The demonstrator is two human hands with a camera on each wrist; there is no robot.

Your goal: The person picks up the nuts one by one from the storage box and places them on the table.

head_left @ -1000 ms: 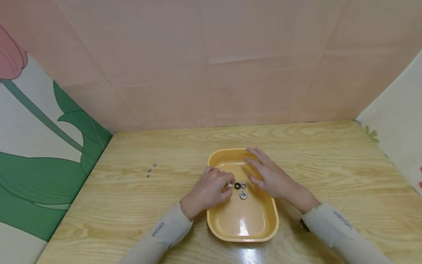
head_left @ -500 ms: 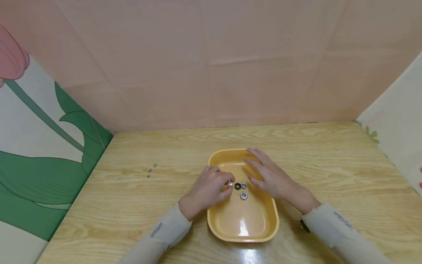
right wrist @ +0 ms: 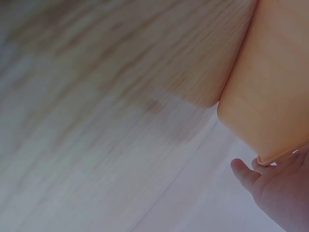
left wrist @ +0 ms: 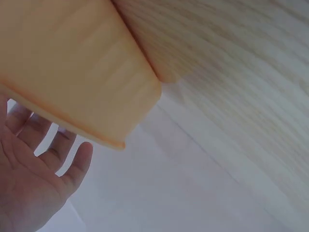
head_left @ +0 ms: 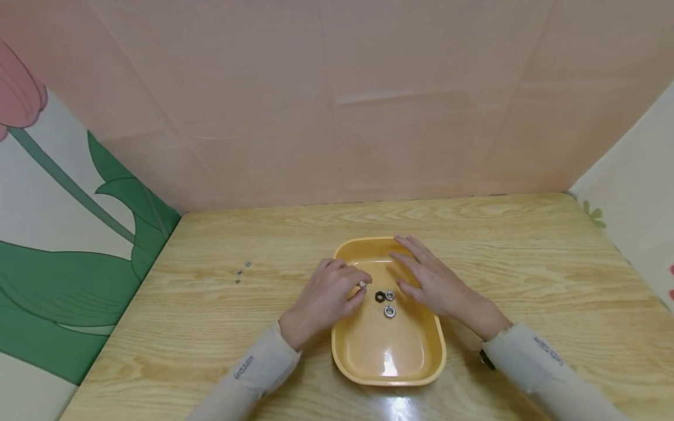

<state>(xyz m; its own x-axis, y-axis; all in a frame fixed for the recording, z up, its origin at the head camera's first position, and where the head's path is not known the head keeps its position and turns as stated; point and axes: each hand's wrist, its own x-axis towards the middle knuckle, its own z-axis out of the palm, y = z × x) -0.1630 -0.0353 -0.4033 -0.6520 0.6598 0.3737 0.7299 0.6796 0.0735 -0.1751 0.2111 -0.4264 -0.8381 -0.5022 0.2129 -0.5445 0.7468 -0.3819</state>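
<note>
Over the left side of a yellow plastic tray (head_left: 387, 375), my left hand (head_left: 329, 292) pinches a small silvery nut (head_left: 362, 285) between thumb and forefinger. Inside the tray lie a black nut (head_left: 380, 297), a silvery nut (head_left: 390, 296) right beside it, and a larger silvery nut (head_left: 389, 312) nearer the front. My right hand (head_left: 434, 283) reaches over the tray's right rim with its fingers spread and relaxed, holding nothing. In the left wrist view the left hand (left wrist: 38, 169) is at the tray rim, the nut hidden; the right wrist view shows the right hand (right wrist: 282, 186) by the rim.
Several tiny metal pieces (head_left: 240, 272) lie in a loose row on the wooden table (head_left: 174, 327), left of the tray. A pinkish sheet (head_left: 337, 117) rises behind the table's back edge. A wall with green leaf pictures (head_left: 52, 280) borders the left side.
My left hand has lifted slightly and drawn back left with the pinched nut, away from the other nuts. The right hand and the nuts in the tray stay where they were.
</note>
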